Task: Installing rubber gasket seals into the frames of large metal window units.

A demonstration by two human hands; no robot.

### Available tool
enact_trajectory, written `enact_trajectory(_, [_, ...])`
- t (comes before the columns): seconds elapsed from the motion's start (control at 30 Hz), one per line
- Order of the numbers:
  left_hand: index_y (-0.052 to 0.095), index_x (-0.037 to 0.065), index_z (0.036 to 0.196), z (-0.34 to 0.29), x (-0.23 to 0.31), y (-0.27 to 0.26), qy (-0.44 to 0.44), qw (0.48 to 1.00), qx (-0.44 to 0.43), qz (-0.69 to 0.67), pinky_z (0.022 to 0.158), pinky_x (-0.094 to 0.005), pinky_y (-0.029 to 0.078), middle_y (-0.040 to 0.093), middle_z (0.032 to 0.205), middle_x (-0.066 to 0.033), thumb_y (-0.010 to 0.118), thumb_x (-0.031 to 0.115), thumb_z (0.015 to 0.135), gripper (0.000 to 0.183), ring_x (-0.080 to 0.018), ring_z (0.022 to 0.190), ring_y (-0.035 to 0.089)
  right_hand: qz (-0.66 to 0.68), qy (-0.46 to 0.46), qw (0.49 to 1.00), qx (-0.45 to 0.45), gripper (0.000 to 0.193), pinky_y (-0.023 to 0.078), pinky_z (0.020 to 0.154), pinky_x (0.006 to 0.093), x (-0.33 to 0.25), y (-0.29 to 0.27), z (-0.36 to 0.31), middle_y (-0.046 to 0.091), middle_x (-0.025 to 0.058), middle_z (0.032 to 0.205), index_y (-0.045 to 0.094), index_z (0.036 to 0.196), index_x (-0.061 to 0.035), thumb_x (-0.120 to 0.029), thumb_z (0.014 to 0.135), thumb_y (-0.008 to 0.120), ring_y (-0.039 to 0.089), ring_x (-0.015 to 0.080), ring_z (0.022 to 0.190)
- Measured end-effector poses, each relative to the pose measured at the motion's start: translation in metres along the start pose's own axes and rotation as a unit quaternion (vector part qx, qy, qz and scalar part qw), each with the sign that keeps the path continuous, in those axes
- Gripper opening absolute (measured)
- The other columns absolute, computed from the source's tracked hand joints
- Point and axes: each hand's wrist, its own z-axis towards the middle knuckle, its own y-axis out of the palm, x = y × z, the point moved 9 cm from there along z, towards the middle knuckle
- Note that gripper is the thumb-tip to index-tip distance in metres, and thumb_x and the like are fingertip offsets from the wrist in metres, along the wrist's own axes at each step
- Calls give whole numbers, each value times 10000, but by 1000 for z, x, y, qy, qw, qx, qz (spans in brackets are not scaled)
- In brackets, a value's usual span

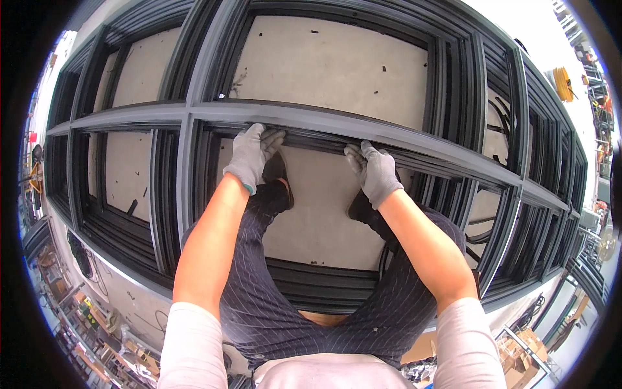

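Together, plain-gloved, left hand [254, 153] and right hand [376, 171] on dark bar [315, 141].

Near the middle of the view, the gloved left hand [249, 154] and gloved right hand [376, 172] touch dark bars [312, 139], just below a long grey bar [304, 118]. Between the bars, a pale surface [324, 214] is visible. A yellow coil [562, 84] is at the upper right, cardboard boxes [518, 368] at the lower right.
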Motion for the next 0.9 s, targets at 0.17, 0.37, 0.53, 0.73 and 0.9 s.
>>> enact_trajectory(0.17, [472,-47,1177,6,-4,-5,3,999,-25,-27,925,-418,532,579,1159,-227,466,144,981,273,-335,1099,611,40,-19,999,-14,151,599,779,342,2,-1,10,635,189,974,456,1015,34,-61,958,557,675,275,908])
enact_trajectory(0.37, [467,-18,1171,6,-1,0,5,999,-40,30,905,-411,542,596,1142,-195,527,109,971,244,-319,1075,626,-46,-41,998,24,173,607,682,319,-10,1,1,634,157,937,457,983,6,-63,932,608,689,259,807])
enact_trajectory(0.53, [458,38,1175,12,-2,-5,19,998,-14,56,858,-385,553,610,1119,-169,577,130,966,257,-293,1036,642,-68,-48,995,62,179,589,608,294,-8,4,0,648,149,923,476,988,-9,-83,926,626,691,240,755])
enact_trajectory(0.73, [460,54,1186,14,-6,-8,6,998,5,64,819,-369,556,636,1055,-144,610,167,956,297,-263,984,656,-56,-69,995,53,120,571,591,284,-9,7,-4,662,146,877,500,987,-8,-92,947,575,684,223,717])
enact_trajectory(0.9, [491,61,1183,-2,7,-1,-1,988,4,152,786,-350,549,649,1063,-143,579,221,971,280,-236,919,662,-52,-35,996,66,94,572,596,280,-8,11,-8,670,156,885,497,964,-11,-88,952,549,676,216,693])
